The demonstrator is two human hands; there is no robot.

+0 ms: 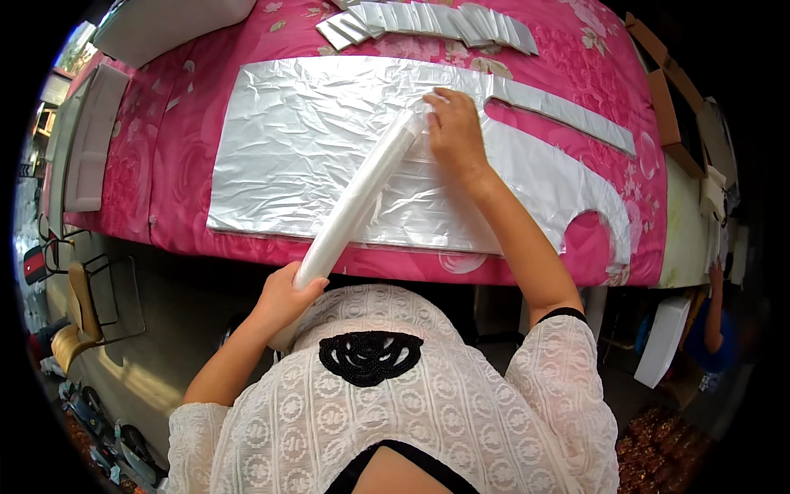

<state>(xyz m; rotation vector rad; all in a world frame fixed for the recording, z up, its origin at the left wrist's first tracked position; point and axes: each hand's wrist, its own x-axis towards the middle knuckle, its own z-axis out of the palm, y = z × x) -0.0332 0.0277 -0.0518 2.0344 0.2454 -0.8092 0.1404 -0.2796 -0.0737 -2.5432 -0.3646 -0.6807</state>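
A long white roll [360,193], apparently plastic film, slants across the silvery sheeting. My left hand [286,298] is wrapped round its lower end, near my body. Beside the upper end is my right hand [454,132], fingers loosely bent and apart, over the sheeting; whether a fingertip touches the roll I cannot tell. The crinkled silvery plastic sheeting [288,140] lies flat beneath both, its edge looking layered. On its right it has a long narrow strip and a rounded cut-out.
A pink flowered cloth [181,165] covers the table. Several folded silvery packets [428,20] lie in a row at the far side. White foam-like boxes [95,140] stand at the left, cardboard boxes [679,123] at the right. A wooden chair [78,309] is at the lower left. Another person [709,329] is at the far right.
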